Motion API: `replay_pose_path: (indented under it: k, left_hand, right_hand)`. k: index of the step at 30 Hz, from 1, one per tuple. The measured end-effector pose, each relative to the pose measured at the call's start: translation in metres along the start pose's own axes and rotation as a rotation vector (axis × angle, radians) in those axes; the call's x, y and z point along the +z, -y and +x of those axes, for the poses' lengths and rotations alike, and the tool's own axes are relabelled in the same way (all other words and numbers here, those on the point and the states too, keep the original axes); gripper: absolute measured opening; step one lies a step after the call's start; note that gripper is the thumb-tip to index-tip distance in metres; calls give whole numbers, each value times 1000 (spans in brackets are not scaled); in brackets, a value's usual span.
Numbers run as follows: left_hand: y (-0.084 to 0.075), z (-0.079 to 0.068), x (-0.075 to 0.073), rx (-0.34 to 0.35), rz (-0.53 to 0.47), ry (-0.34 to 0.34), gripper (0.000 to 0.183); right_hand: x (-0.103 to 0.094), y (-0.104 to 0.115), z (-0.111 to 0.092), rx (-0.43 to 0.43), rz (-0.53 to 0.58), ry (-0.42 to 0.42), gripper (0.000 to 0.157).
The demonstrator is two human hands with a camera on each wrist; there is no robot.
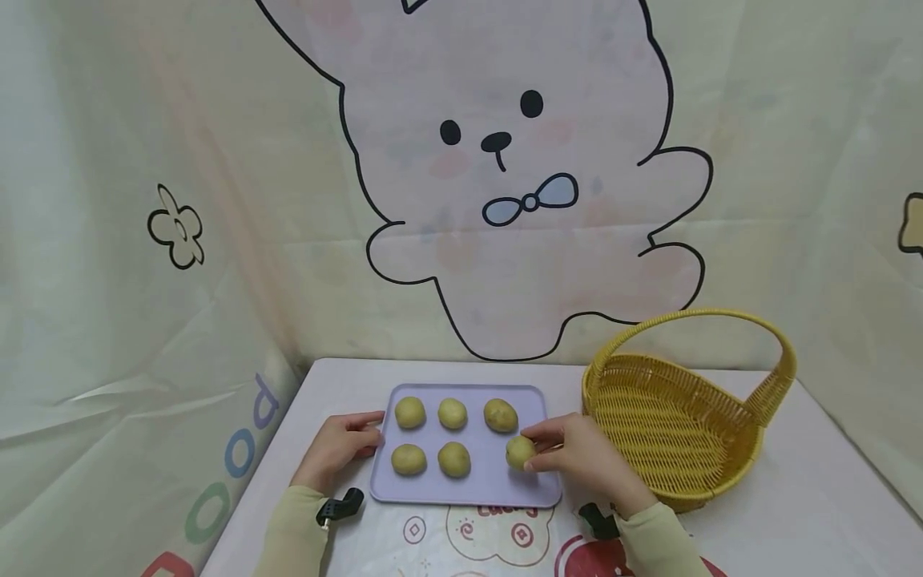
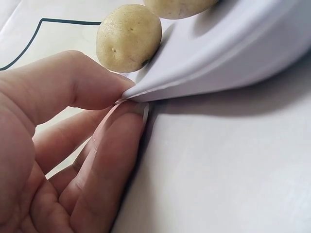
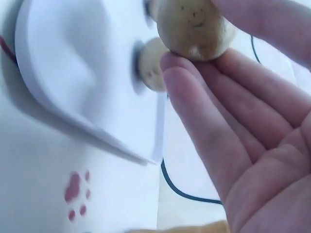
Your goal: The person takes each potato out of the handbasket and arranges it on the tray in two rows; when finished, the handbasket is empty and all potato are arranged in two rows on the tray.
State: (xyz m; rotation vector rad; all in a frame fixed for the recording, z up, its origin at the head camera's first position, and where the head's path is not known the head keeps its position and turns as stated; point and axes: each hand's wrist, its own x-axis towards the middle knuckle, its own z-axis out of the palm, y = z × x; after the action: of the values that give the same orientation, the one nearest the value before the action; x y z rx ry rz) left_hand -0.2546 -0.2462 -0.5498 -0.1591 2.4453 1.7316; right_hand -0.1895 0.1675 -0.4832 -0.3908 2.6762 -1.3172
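Observation:
On the table lies a lavender tray [image 1: 486,489] with several small potatoes in two rows, such as the potato [image 1: 409,412] at the back left. My left hand [image 1: 348,443] pinches the tray's left rim between thumb and fingers; the left wrist view shows the tray edge [image 2: 194,80] between the fingertips, with a potato [image 2: 129,39] just beyond. My right hand [image 1: 580,453] grips a potato [image 1: 519,453] over the tray's front right part. In the right wrist view this potato [image 3: 192,29] sits between thumb and fingertips, raised above the tray surface.
A yellow woven basket [image 1: 671,417] with a tall arched handle stands right of the tray, close behind my right forearm. Its inside shows bare weave. Printed drawings mark the white table cover [image 1: 425,553]. A curtain with a cartoon animal hangs behind the table.

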Motion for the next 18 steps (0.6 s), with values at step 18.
replay_pose_path:
  k: [18]
  left_hand:
    - [-3, 0, 0, -1, 8, 6, 50]
  right_hand:
    - [31, 0, 11, 70, 8, -69, 46]
